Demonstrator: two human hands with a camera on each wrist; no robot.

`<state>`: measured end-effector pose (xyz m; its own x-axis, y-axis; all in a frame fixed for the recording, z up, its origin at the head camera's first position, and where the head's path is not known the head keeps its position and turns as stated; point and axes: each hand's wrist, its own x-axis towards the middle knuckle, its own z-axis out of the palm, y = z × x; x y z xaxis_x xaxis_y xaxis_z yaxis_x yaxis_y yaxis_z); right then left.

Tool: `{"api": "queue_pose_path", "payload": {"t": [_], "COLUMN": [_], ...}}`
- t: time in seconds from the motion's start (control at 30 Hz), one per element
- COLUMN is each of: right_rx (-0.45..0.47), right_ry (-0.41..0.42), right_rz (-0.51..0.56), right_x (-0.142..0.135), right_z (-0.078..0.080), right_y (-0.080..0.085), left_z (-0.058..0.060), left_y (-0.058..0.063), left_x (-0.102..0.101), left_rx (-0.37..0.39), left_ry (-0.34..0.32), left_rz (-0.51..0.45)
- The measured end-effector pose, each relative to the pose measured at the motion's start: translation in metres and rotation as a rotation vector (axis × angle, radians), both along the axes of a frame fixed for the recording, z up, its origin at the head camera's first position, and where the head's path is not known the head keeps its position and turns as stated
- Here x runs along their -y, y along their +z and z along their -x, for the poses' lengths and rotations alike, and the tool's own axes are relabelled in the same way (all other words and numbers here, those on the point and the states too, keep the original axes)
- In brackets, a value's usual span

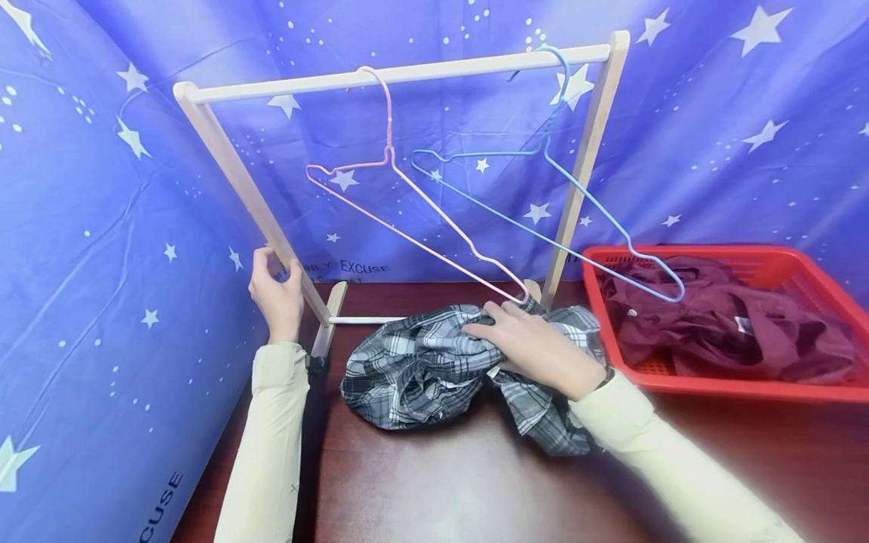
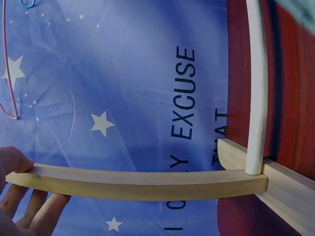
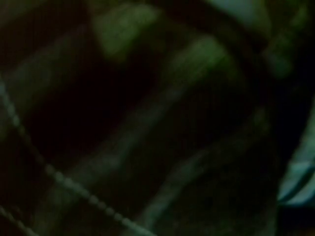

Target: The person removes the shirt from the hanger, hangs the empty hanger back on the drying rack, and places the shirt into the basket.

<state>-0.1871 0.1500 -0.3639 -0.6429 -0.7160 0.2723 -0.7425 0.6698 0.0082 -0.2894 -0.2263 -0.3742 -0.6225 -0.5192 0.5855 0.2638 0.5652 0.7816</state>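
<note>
My left hand [image 1: 277, 302] holds the left post [image 1: 237, 181] of a small wooden clothes rack, thumb on one side and fingers on the other, as the left wrist view also shows. Over a crumpled grey, black and white plaid shirt [image 1: 414, 369] lies my right hand [image 1: 536, 351], its fingers bent into the bunched cloth. The shirt lies on the table in front of the rack. On the rack's top bar [image 1: 462, 72] hang a pink hanger [image 1: 434, 204] and a blue hanger [image 1: 591, 196], both bare. Dark, blurred cloth fills the right wrist view.
A red plastic basket [image 1: 740, 388] with maroon clothing [image 1: 726, 317] in it stands to the right of the rack. The dark red-brown table [image 1: 434, 483] runs under everything. Behind and to the left hangs a blue curtain [image 1: 156, 249] with white stars.
</note>
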Motion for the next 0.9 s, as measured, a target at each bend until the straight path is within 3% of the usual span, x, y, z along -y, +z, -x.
{"api": "queue_pose_path", "payload": {"t": [0.33,0.53,0.73,0.9], "right_rx": [-0.008,0.016,-0.057,-0.050], "right_ry": [-0.065,-0.156,-0.147,-0.162], "right_rz": [0.027,0.055,0.074,0.097], "right_x": [-0.025,-0.040,-0.059,-0.076], "right_z": [0.000,-0.002,-0.001,-0.004], "right_y": [0.032,0.047,0.050,0.049], "left_z": [0.000,0.000,0.000,-0.003], "left_y": [0.000,0.001,0.001,0.001], "left_x": [-0.001,-0.002,-0.002,-0.002], "left_rx": [0.005,0.011,-0.006,-0.008], "left_ry": [0.002,0.007,-0.002,-0.007], "left_rz": [-0.009,-0.011,-0.012,-0.006]}}
